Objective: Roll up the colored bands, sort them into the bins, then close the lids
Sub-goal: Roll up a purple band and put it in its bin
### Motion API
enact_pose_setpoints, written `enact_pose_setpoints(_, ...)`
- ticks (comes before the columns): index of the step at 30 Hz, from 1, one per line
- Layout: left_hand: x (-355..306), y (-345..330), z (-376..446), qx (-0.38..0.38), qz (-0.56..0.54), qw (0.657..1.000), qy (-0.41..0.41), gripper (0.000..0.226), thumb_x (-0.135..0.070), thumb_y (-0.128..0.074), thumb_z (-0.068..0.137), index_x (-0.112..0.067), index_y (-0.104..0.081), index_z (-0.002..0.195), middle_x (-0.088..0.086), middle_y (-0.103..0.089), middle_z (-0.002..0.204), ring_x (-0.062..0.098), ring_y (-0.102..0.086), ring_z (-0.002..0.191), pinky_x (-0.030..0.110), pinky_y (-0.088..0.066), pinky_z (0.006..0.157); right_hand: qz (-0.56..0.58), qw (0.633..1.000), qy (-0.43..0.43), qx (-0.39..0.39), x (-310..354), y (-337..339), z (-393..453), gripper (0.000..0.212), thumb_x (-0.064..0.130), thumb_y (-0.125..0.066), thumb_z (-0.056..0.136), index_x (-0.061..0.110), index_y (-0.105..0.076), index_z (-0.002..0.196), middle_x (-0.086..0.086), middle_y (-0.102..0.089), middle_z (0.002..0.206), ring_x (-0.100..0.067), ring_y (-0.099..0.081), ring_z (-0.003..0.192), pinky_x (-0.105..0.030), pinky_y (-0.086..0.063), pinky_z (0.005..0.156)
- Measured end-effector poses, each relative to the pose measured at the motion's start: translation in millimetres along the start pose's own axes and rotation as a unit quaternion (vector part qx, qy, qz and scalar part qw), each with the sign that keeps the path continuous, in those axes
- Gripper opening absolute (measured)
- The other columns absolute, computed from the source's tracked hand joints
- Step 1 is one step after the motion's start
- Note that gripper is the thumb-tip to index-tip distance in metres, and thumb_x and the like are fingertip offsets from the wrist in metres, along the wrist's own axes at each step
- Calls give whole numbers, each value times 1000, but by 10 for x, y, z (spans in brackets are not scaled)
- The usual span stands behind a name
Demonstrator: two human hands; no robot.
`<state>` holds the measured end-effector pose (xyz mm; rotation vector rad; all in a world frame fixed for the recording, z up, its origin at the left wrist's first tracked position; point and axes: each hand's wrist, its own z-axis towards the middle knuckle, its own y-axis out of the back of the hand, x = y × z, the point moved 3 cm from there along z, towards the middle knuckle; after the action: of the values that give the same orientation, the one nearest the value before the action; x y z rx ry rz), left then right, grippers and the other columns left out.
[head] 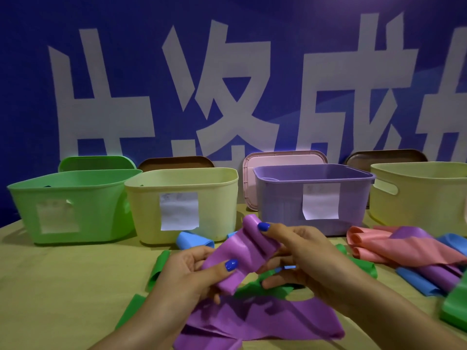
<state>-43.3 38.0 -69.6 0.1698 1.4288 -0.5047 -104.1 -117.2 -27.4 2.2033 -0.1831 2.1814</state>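
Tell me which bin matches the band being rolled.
The purple bin, third from the left; the others are green or pale yellow. Both hands hold a purple band.

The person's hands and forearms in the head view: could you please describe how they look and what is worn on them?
The left hand and right hand are bare, with no gloves, rings or watch visible. The visible nails carry glossy bright blue polish. Both forearms are uncovered down to the frame edge; no sleeves show.

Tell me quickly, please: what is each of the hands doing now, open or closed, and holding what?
Left hand: closed, thumb and fingers pinching the purple band.
Right hand: closed, gripping the same purple band at its rolled upper end.
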Motion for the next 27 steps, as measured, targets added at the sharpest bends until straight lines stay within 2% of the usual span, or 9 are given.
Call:
enact_pose_setpoints(4,-28,23,10,-27,-18,999,11,23,2,-83,55,1,-63,67,17,-60,58,13,-47,38,19,-39,33,-9,1000,0,-15,8,58,33,33,34,-61,85,5,-63,68,-15,-63,60,-18,-62,54,-31,-56,50)
enact_pose_setpoints(6,-73,40,9,-43,-29,999,0,19,-6,-73,57,2,-63,72,16,-61,58,12,-47,40,17,-40,35,-22,1000,0,0,15,73,44,38,37,-58,85,1,-65,79,-24,-67,74,-18,-65,60,-30,-55,48)
enact_pose_setpoints(8,-106,62,11,-51,-35,998,-27,26,-11,-70,60,3,-64,81,17,-63,63,14,-51,45,18,-44,40,-21,1000,-7,16,8,77,52,39,38,-56,86,-1,-62,85,-30,-67,85,-20,-65,59,-29,-55,48)
enact_pose_setpoints(12,-154,43,-13,-60,-26,994,-87,23,-14,-63,70,1,-61,88,12,-70,68,12,-62,52,20,-53,48,13,999,-18,37,14,69,55,34,36,-56,85,4,-55,77,-27,-68,80,-24,-63,52,-29,-56,48)
enact_pose_setpoints(16,-208,29,-55,-88,-43,988,-119,17,-17,-61,72,-3,-61,81,12,-66,66,16,-62,55,25,-56,49,20,998,-15,59,-9,39,65,53,40,-61,72,-7,-56,94,-28,-63,80,-21,-64,53,-29,-56,47)
enact_pose_setpoints(19,-245,51,-79,-113,-52,985,-121,20,-18,-61,73,-2,-62,85,16,-62,74,19,-61,55,27,-56,46,15,998,-1,62,-16,0,69,43,40,-64,69,4,-50,88,-27,-52,83,-20,-66,58,-31,-57,49)
enact_pose_setpoints(22,-275,66,-106,-134,-38,980,-141,18,-23,-63,70,-9,-66,80,15,-59,75,21,-55,58,28,-55,46,1,998,15,65,-19,-39,63,41,41,-66,66,7,-46,77,-25,-53,80,-23,-68,65,-36,-59,54)
enact_pose_setpoints(25,-297,29,-142,-122,-24,978,-168,9,-24,-64,67,-20,-71,69,7,-64,68,13,-56,57,22,-53,46,-18,998,25,52,-39,-55,44,33,38,-65,66,6,-57,69,-14,-62,65,-23,-68,65,-37,-59,54)
enact_pose_setpoints(27,-312,-8,-163,-112,0,976,-187,10,-22,-63,68,-25,-73,67,1,-68,64,6,-59,56,17,-51,49,-33,998,31,45,-36,-64,35,31,38,-66,66,8,-62,72,-10,-62,65,-23,-68,64,-37,-59,54)
